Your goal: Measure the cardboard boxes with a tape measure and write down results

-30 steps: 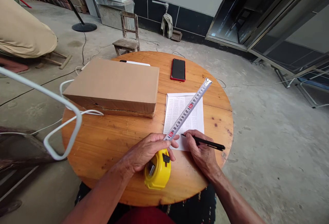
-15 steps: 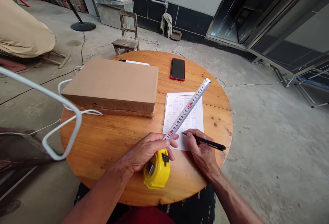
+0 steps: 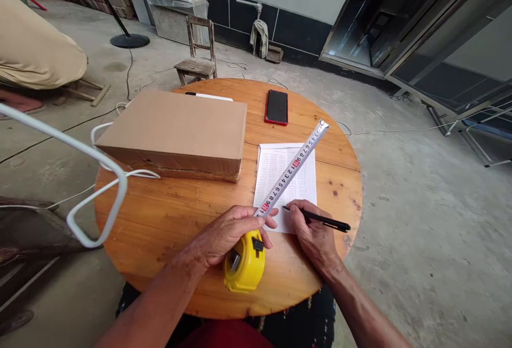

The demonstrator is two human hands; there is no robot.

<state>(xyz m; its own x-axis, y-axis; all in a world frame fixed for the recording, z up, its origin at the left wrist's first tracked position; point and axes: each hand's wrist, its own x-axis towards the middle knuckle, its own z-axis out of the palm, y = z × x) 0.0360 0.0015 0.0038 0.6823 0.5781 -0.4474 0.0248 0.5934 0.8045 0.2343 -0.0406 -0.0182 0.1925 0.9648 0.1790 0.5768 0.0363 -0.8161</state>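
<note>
My left hand (image 3: 230,233) is closed on a yellow tape measure (image 3: 250,265), fingers around the pulled-out blade close to the case. The silver blade (image 3: 286,177) slants up and right across a sheet of paper (image 3: 266,169) printed with columns of small marks. Its metal end hook lies past the sheet's upper right corner. In my right hand (image 3: 314,233) is a black pen (image 3: 326,220), pinched between thumb and fingers. The pen's tip is at the lower part of the paper, beside the blade; whether it touches is hard to see.
On the round wooden table (image 3: 168,231), a brown cardboard box (image 3: 180,129) stands at the left and a red-cased phone (image 3: 276,107) at the back. A white bent tube (image 3: 120,193) reaches in from the left. Beyond the table is a small wooden chair (image 3: 198,63).
</note>
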